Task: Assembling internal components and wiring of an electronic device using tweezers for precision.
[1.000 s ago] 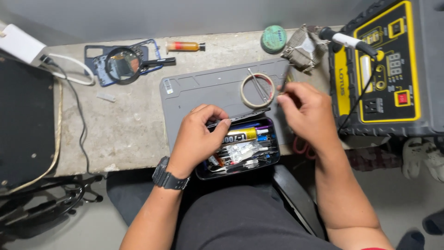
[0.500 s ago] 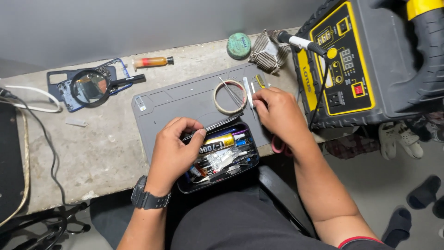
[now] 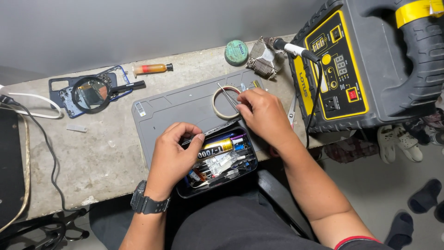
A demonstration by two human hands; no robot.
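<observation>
We pinch tweezers [image 3: 227, 98] in our right hand [image 3: 266, 115] over the tape ring [image 3: 225, 103] on the mat [image 3: 180, 109]. Our left hand [image 3: 173, 155] fingers a thin tool at the tray [image 3: 219, 159] on the desk's front edge, handy for grabbing bits.

Left hand [image 3: 173, 155], right hand [image 3: 264, 113]: fingers seemingly pinched.

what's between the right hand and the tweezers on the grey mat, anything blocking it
Nothing visible. The right hand is already at the tweezers, its fingertips on them where they lie across the tape ring on the grey mat. The left hand is apart, over the parts box.
</observation>
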